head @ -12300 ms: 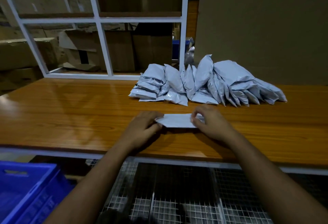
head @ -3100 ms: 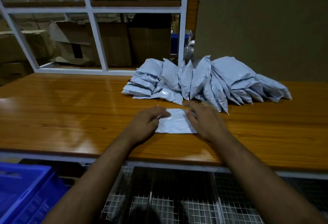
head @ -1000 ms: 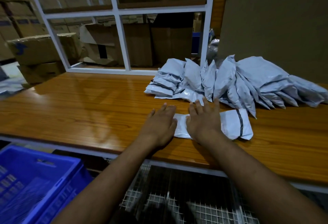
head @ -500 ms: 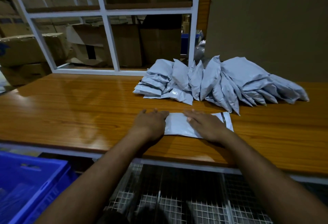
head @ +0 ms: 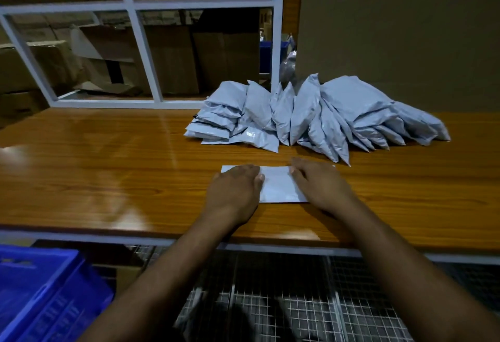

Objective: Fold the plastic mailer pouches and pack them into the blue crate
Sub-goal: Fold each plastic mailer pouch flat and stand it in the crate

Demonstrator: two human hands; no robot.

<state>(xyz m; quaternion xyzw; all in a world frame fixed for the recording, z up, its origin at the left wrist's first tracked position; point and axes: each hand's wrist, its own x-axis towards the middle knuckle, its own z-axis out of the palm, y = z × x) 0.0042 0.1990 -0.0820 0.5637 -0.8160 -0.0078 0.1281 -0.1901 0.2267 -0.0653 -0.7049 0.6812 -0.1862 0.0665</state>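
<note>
Mailer pouch point(head: 276, 187) lying flat at frame centre on wooden counter point(head: 108, 174) | left hand point(head: 234, 192) and right hand point(head: 319, 186) pressing down on its ends, fingers flat, gripping nothing | pouch pile point(head: 319, 114) just behind, upper right | blue crate point(head: 40, 295) lower left, below counter edge

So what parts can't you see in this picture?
- Mailer pouch, head view: both ends lie under the left hand and right hand.
- Blue crate: cut off by the left and bottom edges, so what is inside cannot be seen.
- Pouch pile: the pouches overlap, so no count.
</note>
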